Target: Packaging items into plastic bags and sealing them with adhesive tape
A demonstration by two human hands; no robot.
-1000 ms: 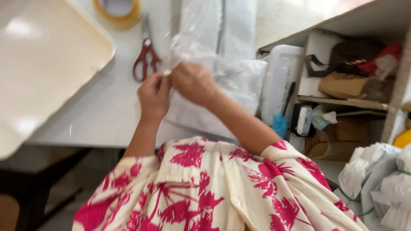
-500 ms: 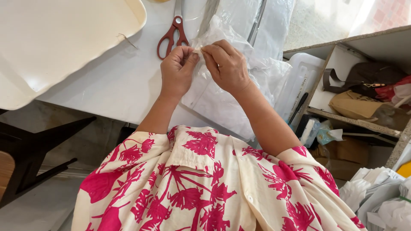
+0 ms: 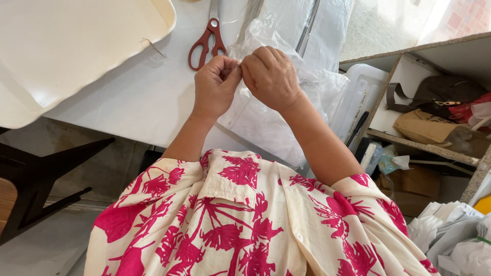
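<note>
My left hand (image 3: 215, 87) and my right hand (image 3: 271, 76) meet over a white table (image 3: 138, 97), fingertips pinched together on the edge of a clear plastic bag (image 3: 276, 117). The crumpled bag hangs below my hands and drapes over the table's near edge. Red-handled scissors (image 3: 207, 41) lie on the table just beyond my left hand. What is pinched between the fingertips is too small to make out. My cream shirt with pink flowers fills the lower view.
A large cream tray (image 3: 76, 46) lies at the left of the table. More clear plastic sheets (image 3: 312, 25) lie at the far side. At the right stands a shelf (image 3: 409, 66) with bags, and white paper bundles (image 3: 450, 230) below. A dark chair base (image 3: 46, 174) stands below left.
The view has shifted so the hands, scissors and tray sit nearer the frame's middle and top. Both hands stay pinched together on the plastic bag, with little change in grip.
</note>
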